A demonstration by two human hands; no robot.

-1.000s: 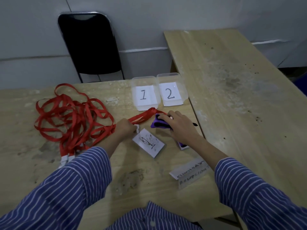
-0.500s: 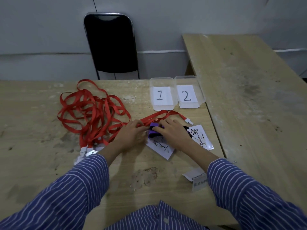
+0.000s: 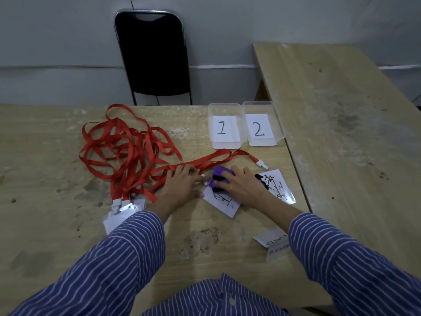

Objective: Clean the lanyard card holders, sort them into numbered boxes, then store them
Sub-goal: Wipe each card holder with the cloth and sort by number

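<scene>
A tangle of red lanyards (image 3: 127, 151) lies on the left of the wooden table. My left hand (image 3: 182, 185) rests flat on a red strap beside an ink-marked card holder (image 3: 224, 202), fingers straight. My right hand (image 3: 243, 185) grips a purple cloth (image 3: 218, 175) and presses it on that holder. A second scribbled card holder (image 3: 278, 187) lies just right of my right hand. Two clear boxes labelled 1 (image 3: 224, 126) and 2 (image 3: 262, 124) stand behind.
More card holders (image 3: 120, 213) on lanyard clips lie near my left sleeve. Two written paper labels (image 3: 273, 241) lie by my right forearm. A black chair (image 3: 152, 55) stands behind the table. A second wooden table (image 3: 341, 110) adjoins on the right.
My right hand has carried the purple cloth onto the card holder and rubs it. My left hand has flattened onto the strap. The camera view has shifted left.
</scene>
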